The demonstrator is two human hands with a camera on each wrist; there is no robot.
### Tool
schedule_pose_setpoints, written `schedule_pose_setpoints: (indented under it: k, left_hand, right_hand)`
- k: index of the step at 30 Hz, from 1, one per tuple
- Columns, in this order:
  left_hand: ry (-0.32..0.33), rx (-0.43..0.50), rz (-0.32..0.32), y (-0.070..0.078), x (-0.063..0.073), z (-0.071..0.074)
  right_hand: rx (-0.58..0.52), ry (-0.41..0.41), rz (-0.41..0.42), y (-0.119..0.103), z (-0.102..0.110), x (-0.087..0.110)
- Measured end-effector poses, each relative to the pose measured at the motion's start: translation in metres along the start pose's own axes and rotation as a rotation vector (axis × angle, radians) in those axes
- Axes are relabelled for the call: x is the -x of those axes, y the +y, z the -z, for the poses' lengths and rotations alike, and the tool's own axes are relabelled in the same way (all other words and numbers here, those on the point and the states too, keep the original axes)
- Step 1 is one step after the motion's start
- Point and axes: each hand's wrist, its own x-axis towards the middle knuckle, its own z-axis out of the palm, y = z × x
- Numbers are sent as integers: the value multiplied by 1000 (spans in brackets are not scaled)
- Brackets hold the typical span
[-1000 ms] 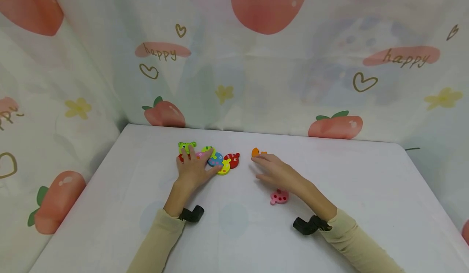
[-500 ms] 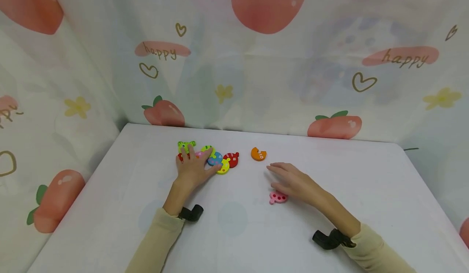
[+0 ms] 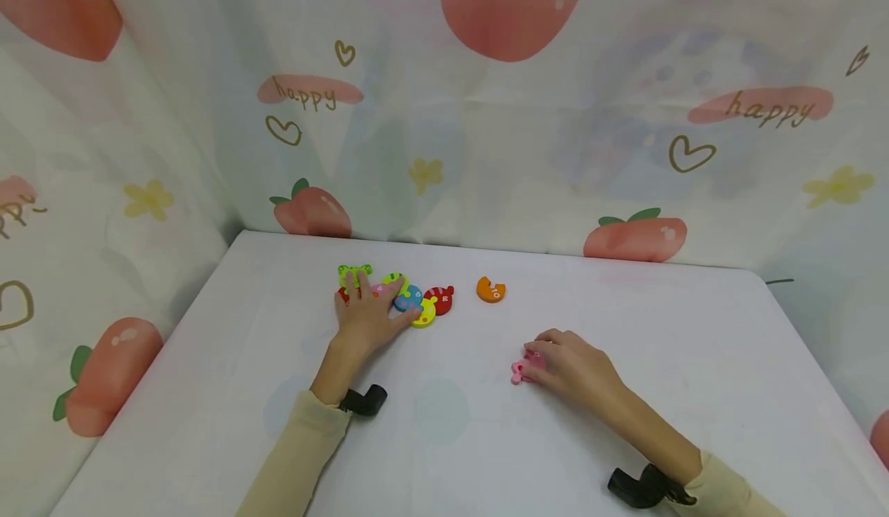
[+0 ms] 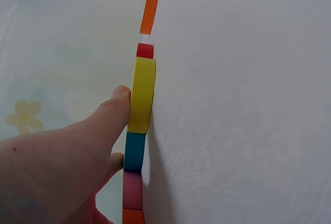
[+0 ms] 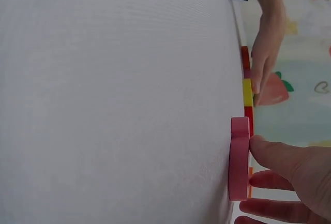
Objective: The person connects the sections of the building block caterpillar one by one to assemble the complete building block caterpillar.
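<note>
My left hand lies with fingers spread over a row of flat, coloured puzzle pieces, partly hiding a pink and a red one. A green frog-head piece shows past its fingertips. The thumb reaches the yellow piece; beside this are the blue piece and the striped red piece. My right hand holds a pink piece with red dots, thumb on the near side and fingers curved over the far side. In the right wrist view the pink piece lies flat, thumb tip at its upper edge.
An orange piece with a notch lies apart, right of the row. All pieces are on a white-covered table. A fabric backdrop with fruit prints rises behind the table's far edge.
My right hand has drawn back from the orange piece, toward me and to the right, and now has its fingers around the pink piece. The left hand has stayed put.
</note>
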Motion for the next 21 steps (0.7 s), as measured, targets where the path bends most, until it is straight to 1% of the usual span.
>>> schedule_pose_setpoints:
  k: [5, 8, 14, 21]
  left_hand:
    - [21, 8, -14, 0, 0, -2]
    - [23, 16, -30, 3, 1, -2]
    - [-22, 12, -90, 13, 4, -2]
    - [-41, 5, -134, 22, 8, 0]
  right_hand:
    - [-11, 32, -9, -5, -4, 4]
    - [-12, 35, -14, -8, -6, 4]
    - [-22, 20, -31, -13, -8, 6]
    - [-33, 25, -35, -17, -9, 10]
